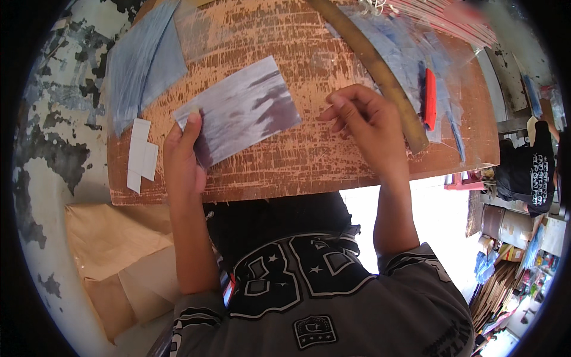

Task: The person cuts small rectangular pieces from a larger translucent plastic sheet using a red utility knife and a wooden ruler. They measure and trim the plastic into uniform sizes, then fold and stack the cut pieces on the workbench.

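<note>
Gripping the grey sheet point(241, 116) at its left corner, the left hand point(183, 162) is clamped on it above the bench point(309, 160), while the right hand point(366, 122) has its fingers pinched together near the wooden ruler point(380, 74).

One view only, worn on the head and looking steeply down from close above the worn wooden board point(333, 160), which fills the frame from nine through twelve to three o'clock. The person's own chest sits at six, forearms rising from it. Fisheye bending curves the board's edges, and black rim crowds every corner.
</note>
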`<state>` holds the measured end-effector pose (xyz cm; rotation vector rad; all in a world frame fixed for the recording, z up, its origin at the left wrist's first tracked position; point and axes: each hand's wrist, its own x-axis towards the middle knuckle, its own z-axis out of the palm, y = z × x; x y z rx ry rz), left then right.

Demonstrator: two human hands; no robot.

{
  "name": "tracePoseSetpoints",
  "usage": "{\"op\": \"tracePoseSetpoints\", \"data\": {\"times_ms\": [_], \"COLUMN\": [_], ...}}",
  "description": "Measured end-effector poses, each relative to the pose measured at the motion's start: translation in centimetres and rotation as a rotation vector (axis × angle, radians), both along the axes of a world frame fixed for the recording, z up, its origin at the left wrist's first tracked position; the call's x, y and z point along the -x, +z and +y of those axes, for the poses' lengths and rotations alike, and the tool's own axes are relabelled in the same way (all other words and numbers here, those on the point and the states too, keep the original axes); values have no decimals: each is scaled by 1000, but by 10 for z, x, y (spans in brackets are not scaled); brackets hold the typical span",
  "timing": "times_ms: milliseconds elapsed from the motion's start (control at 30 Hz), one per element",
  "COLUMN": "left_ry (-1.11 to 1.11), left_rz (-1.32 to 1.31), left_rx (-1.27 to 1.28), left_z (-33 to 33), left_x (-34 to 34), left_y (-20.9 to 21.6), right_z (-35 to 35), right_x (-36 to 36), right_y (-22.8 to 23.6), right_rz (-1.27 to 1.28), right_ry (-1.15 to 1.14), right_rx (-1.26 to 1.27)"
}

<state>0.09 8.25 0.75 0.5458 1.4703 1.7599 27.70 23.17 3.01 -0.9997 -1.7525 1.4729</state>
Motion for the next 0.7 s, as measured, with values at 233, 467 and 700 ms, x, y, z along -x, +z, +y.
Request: {"op": "tracePoseSetpoints", "data": {"times_ms": [233,467,700], "left_ry": [-93,-118,-55], "left_rz": [5,15,-16], "left_rx": [80,136,134], "left_z": [23,29,30], "left_x": [2,1,-5], "left_y": [2,0,1], "right_z": [-6,-21,-23], "right_x": [3,18,24], "right_y": [-4,-13,-30], "right_rz": [-227,-208,-301], "right_ry": [-85,100,141], "right_rx": [-361,-765,-845]}}
